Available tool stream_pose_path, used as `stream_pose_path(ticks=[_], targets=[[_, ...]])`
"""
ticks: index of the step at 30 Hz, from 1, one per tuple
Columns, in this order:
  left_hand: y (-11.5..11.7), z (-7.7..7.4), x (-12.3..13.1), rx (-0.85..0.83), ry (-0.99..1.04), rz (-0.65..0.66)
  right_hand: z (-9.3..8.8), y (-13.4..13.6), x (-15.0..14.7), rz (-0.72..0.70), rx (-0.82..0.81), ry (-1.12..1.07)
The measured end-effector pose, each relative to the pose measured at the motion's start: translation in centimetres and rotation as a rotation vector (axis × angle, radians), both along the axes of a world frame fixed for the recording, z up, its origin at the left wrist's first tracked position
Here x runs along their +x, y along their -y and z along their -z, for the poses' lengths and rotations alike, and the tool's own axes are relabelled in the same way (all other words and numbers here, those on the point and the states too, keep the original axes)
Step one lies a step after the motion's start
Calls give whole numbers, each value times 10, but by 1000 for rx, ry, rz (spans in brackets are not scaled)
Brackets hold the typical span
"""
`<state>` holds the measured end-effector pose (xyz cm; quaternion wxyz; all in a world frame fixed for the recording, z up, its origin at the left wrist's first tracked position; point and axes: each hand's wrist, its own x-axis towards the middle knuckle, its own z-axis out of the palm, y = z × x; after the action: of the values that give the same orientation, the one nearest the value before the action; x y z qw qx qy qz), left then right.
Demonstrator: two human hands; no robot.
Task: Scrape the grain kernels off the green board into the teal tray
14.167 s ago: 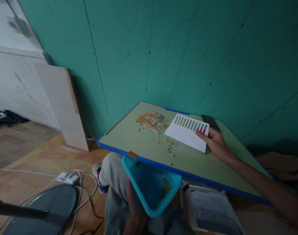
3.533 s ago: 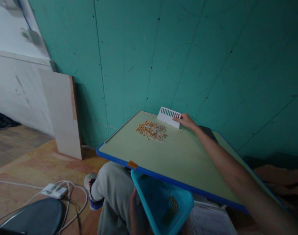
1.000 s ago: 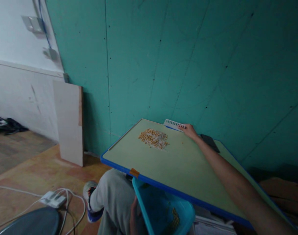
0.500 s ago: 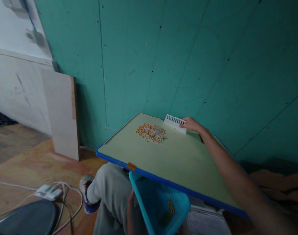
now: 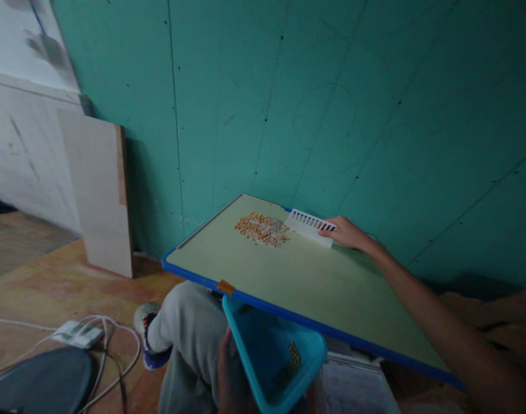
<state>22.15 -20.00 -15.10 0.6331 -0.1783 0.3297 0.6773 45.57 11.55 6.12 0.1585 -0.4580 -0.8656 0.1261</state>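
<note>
The scraper (image 5: 307, 229) in the right hand (image 5: 343, 231) is white and slotted.

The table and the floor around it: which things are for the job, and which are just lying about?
Seem part of the job:
- white slotted scraper, in the right hand
- pile of bean-like bits and pale grains
- table under them
- blue tub, left hand at its side

Seem just lying about:
- white power strip
- leaning board
- dark rounded thing
</note>
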Motion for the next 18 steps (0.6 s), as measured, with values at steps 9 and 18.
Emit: stream_pose_path(ticks=[9,18], targets=[[-4,-44,2,-73,123,-93,5,45,7,10,156,26],[-1,-42,3,-32,117,24,34,76,4,106,219,-194]])
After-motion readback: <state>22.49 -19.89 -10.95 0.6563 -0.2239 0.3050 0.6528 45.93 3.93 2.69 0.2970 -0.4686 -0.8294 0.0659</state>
